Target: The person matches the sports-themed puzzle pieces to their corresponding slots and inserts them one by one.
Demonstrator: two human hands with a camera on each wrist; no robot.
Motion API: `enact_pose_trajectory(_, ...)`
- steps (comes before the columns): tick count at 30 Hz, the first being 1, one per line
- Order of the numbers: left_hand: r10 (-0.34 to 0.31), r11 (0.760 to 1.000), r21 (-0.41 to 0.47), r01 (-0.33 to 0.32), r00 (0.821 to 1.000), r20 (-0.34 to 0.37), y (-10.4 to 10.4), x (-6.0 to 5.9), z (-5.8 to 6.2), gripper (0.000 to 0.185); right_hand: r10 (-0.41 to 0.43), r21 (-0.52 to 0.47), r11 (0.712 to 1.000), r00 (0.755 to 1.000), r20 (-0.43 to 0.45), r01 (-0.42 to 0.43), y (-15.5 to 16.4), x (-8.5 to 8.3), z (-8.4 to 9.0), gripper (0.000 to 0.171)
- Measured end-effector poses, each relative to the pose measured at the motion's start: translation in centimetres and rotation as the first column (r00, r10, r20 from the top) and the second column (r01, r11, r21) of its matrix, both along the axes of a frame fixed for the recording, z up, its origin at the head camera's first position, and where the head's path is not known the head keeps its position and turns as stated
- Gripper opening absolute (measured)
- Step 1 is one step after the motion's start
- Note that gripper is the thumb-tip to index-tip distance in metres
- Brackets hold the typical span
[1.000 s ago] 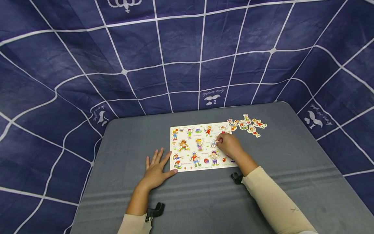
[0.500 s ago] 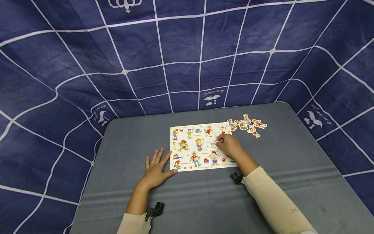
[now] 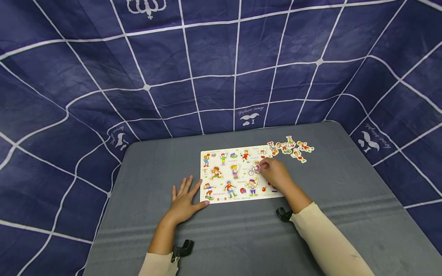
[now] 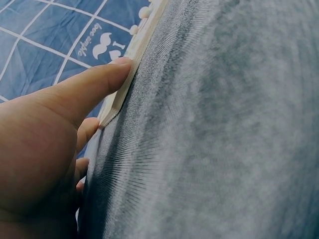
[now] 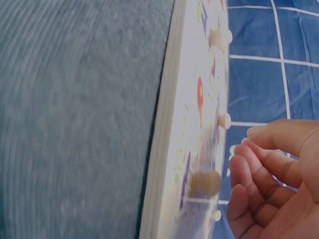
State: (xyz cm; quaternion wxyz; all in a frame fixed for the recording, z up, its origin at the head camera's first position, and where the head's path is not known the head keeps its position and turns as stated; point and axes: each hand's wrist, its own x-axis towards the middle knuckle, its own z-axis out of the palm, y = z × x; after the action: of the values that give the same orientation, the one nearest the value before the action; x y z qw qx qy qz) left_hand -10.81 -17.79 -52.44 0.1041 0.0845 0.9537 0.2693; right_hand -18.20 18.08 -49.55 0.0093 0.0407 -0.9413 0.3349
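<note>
A white peg puzzle board (image 3: 226, 174) with printed sports figures and words lies on the grey surface. My left hand (image 3: 183, 203) rests flat with spread fingers at its left corner; in the left wrist view the thumb (image 4: 94, 84) lies on the board's edge. My right hand (image 3: 275, 173) hovers at the board's right side, beside the cyclist piece (image 3: 256, 166), which sits in its place. In the right wrist view, loosely bent fingers (image 5: 241, 169) and the thumb stand close to the knobs, such as a blurred wooden knob (image 5: 207, 183), with nothing visibly held.
Several loose figure pieces (image 3: 298, 154) lie in a cluster beyond the board's upper right corner, some touching or overlapping. The grey padded table (image 3: 235, 237) is bordered by a dark blue curtain (image 3: 214, 92) with white lines at the back and sides.
My right hand has drawn slightly right, away from the cyclist piece, so more of that figure shows. The left hand stays put; the head view has tilted a little.
</note>
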Motion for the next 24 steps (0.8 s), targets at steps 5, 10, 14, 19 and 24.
enact_pose_trajectory(5, 0.002, 1.0, -0.023, -0.001, 0.999, 0.033, 0.0, 0.0, 0.0, 0.092, -0.022, -0.021, 1.0, 0.999, -0.031, 0.022, 1.0, 0.3, 0.4, 0.015)
enact_pose_trajectory(10, 0.005, 1.0, -0.025, -0.004, 1.0, 0.027, 0.1, 0.0, 0.0, 0.091, -0.052, -0.017, 0.998, 0.998, -0.016, 0.052, 2.2, 0.3, 0.6, 0.017)
enact_pose_trajectory(14, 0.004, 1.0, -0.021, -0.004, 1.0, 0.026, 0.0, 0.0, 0.1, 0.091, -0.061, -0.013, 0.998, 0.998, -0.026, 0.061, 3.1, 0.3, 0.8, 0.017)
enact_pose_trajectory(19, -0.001, 1.0, -0.018, 0.001, 0.999, 0.033, -0.1, 0.0, 0.0, 0.092, -0.066, -0.006, 0.998, 0.995, -0.07, 0.066, 4.2, 0.2, 1.0, 0.014)
enact_pose_trajectory(24, -0.003, 1.0, -0.015, 0.004, 1.0, 0.03, 0.0, -0.1, 0.0, 0.092, -0.079, 0.011, 0.997, 0.991, -0.11, 0.081, 5.4, 0.1, 0.9, 0.013)
